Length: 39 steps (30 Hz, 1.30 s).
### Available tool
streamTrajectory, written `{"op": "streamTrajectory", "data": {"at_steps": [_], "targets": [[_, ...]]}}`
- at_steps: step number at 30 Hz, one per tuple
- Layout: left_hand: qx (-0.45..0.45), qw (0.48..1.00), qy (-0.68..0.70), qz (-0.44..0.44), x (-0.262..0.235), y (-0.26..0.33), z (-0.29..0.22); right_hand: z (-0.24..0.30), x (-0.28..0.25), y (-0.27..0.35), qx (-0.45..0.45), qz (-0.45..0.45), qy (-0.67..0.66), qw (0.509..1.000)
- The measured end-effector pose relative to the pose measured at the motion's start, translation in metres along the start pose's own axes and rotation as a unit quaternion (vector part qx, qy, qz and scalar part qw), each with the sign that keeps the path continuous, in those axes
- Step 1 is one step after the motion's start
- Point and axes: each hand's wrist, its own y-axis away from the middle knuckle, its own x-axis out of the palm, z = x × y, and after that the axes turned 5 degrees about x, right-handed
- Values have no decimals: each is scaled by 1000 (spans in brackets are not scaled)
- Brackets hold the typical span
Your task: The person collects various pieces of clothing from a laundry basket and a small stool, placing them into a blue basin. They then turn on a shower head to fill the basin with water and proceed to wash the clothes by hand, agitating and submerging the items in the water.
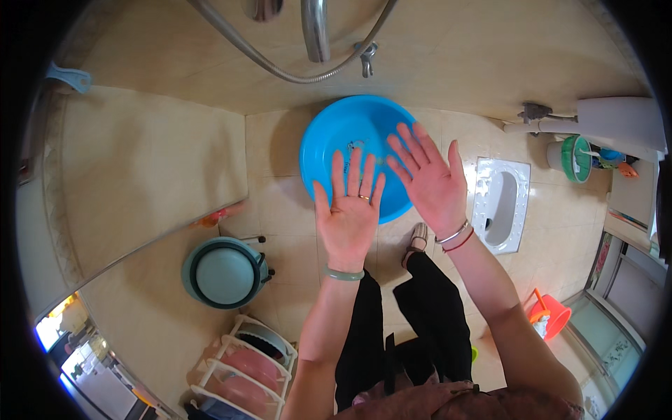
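Note:
Both palms face up, fingers spread, with nothing in them. My left hand [348, 217] has a ring on one finger, and a pale green bangle [344, 275] circles its wrist. Over to the right is my right hand [435, 178], its wrist wearing a silver bangle [452, 233] and a thin red cord [460, 242]. Below them on the floor stands a round blue basin [323, 126]; the hands overlap its near and right parts in view. A small dark print shows on the basin's bottom, which is partly hidden by my fingers.
A metal spout [316, 31], a shower hose [255, 59] and a small tap [367, 59] are on the far wall. A squat toilet [502, 203] lies right of the basin. Left are stacked basins [224, 273] and a white rack [241, 343]. A red bucket [556, 316] stands at right.

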Motion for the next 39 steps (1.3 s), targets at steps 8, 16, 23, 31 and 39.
{"op": "streamTrajectory", "data": {"at_steps": [8, 16, 23, 31, 39], "targets": [[-6, 999, -17, 49, -62, -72, 5, 2, -52, -79, -94, 17, 195, 976], [11, 990, -93, 102, -71, -136, 6, -7, -60, -160, -299, -28, 475, 827], [34, 971, -181, 151, -114, -174, -9, -4, -68, -207, -439, -25, 640, 630], [54, 952, -203, 222, -149, -208, -13, -9, -68, -209, -494, 21, 616, 614], [74, 939, -238, 237, -160, -218, -14, 10, -91, -239, -638, 33, 612, 465]]}}
